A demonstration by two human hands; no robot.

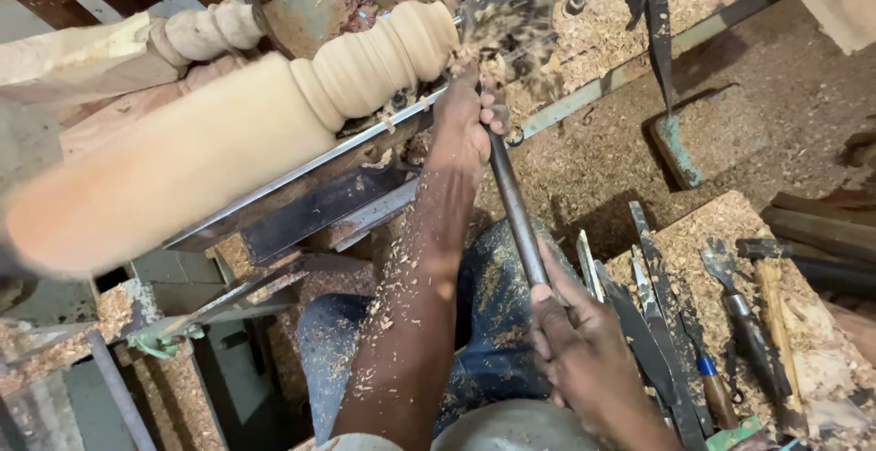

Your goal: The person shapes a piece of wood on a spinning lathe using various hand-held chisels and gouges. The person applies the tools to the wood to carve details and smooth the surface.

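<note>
A pale wooden spindle spins blurred on a lathe, with turned rings at its right end. My left hand wraps the front of a long metal turning chisel and presses it on the metal tool rest, the tip meeting the wood where shavings fly. My right hand grips the chisel's rear end low down, near my lap. Wood chips cover my left forearm.
A wooden board at the right carries several chisels, a hammer and sawdust. Another turned spindle lies behind the lathe. A metal bracket stands on the sawdust-covered floor. Lathe frame parts sit lower left.
</note>
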